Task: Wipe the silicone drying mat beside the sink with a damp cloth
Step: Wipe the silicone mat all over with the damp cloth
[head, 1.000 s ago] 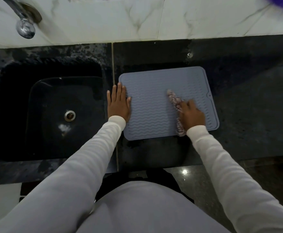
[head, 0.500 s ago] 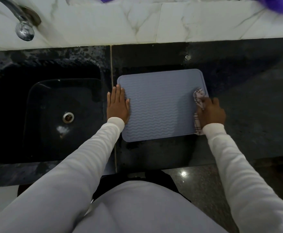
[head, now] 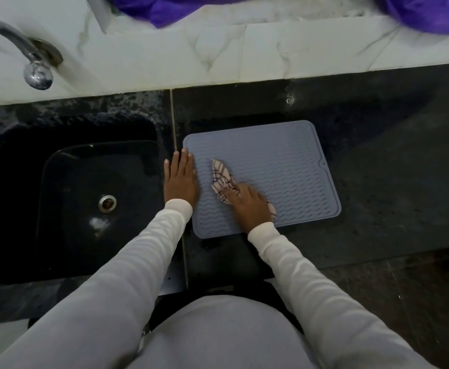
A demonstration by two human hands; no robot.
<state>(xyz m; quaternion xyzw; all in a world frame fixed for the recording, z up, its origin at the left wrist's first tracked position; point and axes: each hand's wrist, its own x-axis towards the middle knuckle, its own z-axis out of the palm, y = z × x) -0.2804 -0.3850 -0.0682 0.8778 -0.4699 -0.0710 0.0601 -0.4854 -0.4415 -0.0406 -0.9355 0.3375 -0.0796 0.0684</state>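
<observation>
Head view: grey silicone mat (head: pixel 271 166) lies flat on the dark surface (head: pixel 391 182), just right of the sink (head: pixel 79 198). My left hand (head: pixel 181 182) rests palm-down on the mat's left edge, fingers (head: pixel 183 161) straight & close together, pinning it. My right hand (head: pixel 247 206) presses the checked cloth (head: pixel 222 179) onto the mat's near-left part; its fingers are curled over the bunched cloth, one end sticking out toward the far side, a bit showing by my wrist.

Risks, as I judge them: the surface looks wet in patches, so if my left hand eases off, the mat prob. slides or bunches w/ a hard stroke. Cloth is bunched, not flat, so it likely skips the wavy grooves. Far-right corner by the notch (head: pixel 322 164) is easy to miss. A stroke carried too far left bumps my own left hand, or pushes water over the mat's rim toward the sink side.
</observation>
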